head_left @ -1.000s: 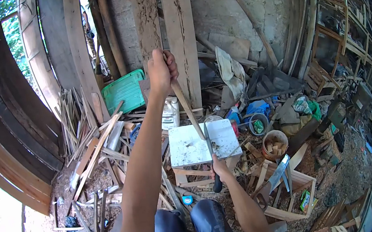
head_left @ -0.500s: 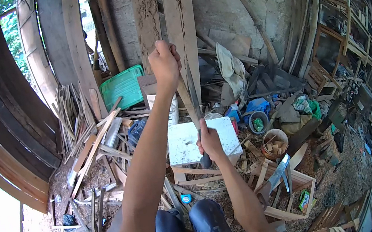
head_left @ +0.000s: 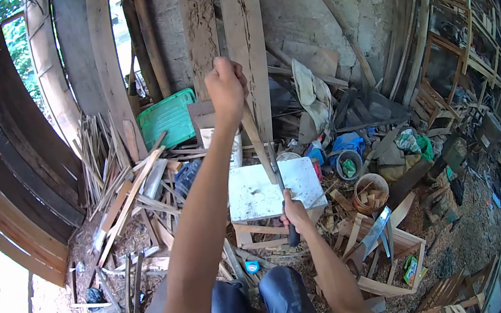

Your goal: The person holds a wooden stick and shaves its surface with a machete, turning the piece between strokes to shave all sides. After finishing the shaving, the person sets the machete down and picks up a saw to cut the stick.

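L hand (head_left: 226,90) w/ stick (head_left: 255,138), R hand (head_left: 296,215) (lower) w/ blade (head_left: 278,175).

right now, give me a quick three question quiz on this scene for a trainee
1. Which hand grips the wooden stick?
2. True or false: the bucket with wood pieces inside stands to the right of the white table.
3. The right hand holds: (a) a hammer, (b) a dark-handled tool, (c) a paintbrush.

Key: 1. The left hand. 2. True. 3. b.
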The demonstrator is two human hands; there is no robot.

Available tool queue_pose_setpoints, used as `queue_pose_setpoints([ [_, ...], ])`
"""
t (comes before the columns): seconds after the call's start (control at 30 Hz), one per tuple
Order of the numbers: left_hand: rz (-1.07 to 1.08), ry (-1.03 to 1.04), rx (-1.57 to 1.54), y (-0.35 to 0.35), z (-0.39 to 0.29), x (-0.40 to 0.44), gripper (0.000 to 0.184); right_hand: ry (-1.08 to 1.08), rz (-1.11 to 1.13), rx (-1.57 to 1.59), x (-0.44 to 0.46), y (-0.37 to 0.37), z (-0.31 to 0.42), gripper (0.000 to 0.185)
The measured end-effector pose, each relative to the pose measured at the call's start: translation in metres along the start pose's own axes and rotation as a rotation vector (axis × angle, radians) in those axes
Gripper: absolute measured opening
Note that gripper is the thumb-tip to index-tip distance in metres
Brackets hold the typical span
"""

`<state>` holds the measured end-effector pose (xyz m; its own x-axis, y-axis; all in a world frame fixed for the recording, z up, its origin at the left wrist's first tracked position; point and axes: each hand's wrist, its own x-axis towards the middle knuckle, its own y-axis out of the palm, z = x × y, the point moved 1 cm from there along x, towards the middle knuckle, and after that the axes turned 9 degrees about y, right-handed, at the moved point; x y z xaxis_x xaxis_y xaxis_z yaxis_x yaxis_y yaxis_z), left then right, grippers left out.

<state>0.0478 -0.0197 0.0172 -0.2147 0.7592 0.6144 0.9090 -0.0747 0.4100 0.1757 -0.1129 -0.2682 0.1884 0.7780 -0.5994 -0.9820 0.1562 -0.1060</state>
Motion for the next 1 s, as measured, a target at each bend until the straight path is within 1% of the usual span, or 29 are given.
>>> queue_pose_setpoints([
  [0.03, -0.001, -0.001, 0.002, 0.004, 0.000, 0.000, 0.042, 0.002, 0.002, 0.000, -0.005, -0.001, 0.009, 0.063],
  [0.07, -0.013, -0.006, 0.010, 0.007, 0.002, -0.002, 0.042, -0.030, 0.050, 0.029, -0.009, -0.003, 0.014, 0.063],
  [0.13, -0.009, 0.010, 0.006, 0.015, 0.007, 0.001, 0.042, -0.107, 0.123, 0.125, -0.021, -0.008, 0.024, 0.062],
  [0.17, -0.007, 0.010, 0.001, 0.018, 0.010, 0.002, 0.042, -0.179, 0.135, 0.131, -0.025, -0.007, 0.022, 0.062],
  [0.23, -0.011, 0.044, -0.001, 0.017, 0.013, 0.004, 0.043, -0.247, 0.023, 0.083, -0.010, 0.006, -0.002, 0.061],
  [0.27, -0.019, 0.027, 0.007, 0.013, 0.014, 0.002, 0.043, -0.124, -0.013, 0.023, 0.015, 0.009, -0.024, 0.060],
  [0.3, -0.006, 0.007, 0.004, 0.009, 0.012, 0.004, 0.043, 0.096, 0.117, 0.260, 0.017, 0.006, -0.034, 0.060],
  [0.37, 0.024, 0.006, 0.003, 0.012, 0.007, 0.010, 0.043, 0.064, 0.065, 0.101, 0.023, -0.008, -0.036, 0.060],
  [0.43, -0.018, 0.063, 0.045, 0.015, 0.011, 0.007, 0.043, 0.100, 0.062, 0.075, 0.007, -0.009, -0.026, 0.061],
  [0.5, 0.006, 0.021, 0.009, 0.018, 0.013, 0.006, 0.043, -0.047, 0.055, 0.083, -0.005, -0.008, -0.012, 0.062],
  [0.53, 0.020, -0.013, -0.019, 0.019, 0.011, 0.008, 0.043, -0.123, 0.081, 0.111, -0.006, -0.007, -0.018, 0.061],
  [0.57, 0.015, -0.007, -0.021, 0.021, 0.008, 0.011, 0.043, -0.183, 0.020, 0.023, -0.002, -0.003, -0.028, 0.062],
  [0.63, 0.028, -0.018, 0.038, 0.018, 0.005, 0.007, 0.042, 0.090, 0.033, 0.087, 0.025, 0.001, -0.057, 0.062],
  [0.67, 0.026, -0.015, 0.038, 0.015, 0.006, 0.006, 0.042, 0.143, 0.058, 0.170, 0.035, -0.006, -0.066, 0.061],
  [0.7, 0.008, -0.028, 0.014, 0.011, 0.008, 0.005, 0.043, 0.137, 0.059, 0.171, 0.030, -0.006, -0.061, 0.061],
  [0.77, -0.019, -0.021, -0.013, 0.003, 0.008, 0.015, 0.044, 0.119, 0.069, -0.010, 0.020, -0.008, -0.047, 0.061],
  [0.83, -0.084, -0.031, 0.014, -0.008, 0.014, 0.021, 0.043, 0.073, 0.013, -0.005, 0.001, -0.005, -0.024, 0.059],
  [0.9, -0.057, 0.013, -0.029, -0.011, 0.015, 0.021, 0.044, -0.002, 0.025, -0.001, -0.010, 0.000, -0.003, 0.057],
  [0.93, -0.068, 0.019, -0.027, -0.012, 0.013, 0.021, 0.044, -0.067, 0.023, 0.019, -0.024, 0.006, 0.013, 0.057],
  [0.97, -0.083, 0.023, -0.022, -0.013, 0.013, 0.021, 0.044, -0.188, 0.070, 0.073, -0.030, 0.012, 0.024, 0.058],
  [1.0, -0.127, 0.005, 0.014, -0.012, 0.009, 0.019, 0.043, -0.239, 0.116, 0.109, -0.046, 0.015, 0.041, 0.058],
])
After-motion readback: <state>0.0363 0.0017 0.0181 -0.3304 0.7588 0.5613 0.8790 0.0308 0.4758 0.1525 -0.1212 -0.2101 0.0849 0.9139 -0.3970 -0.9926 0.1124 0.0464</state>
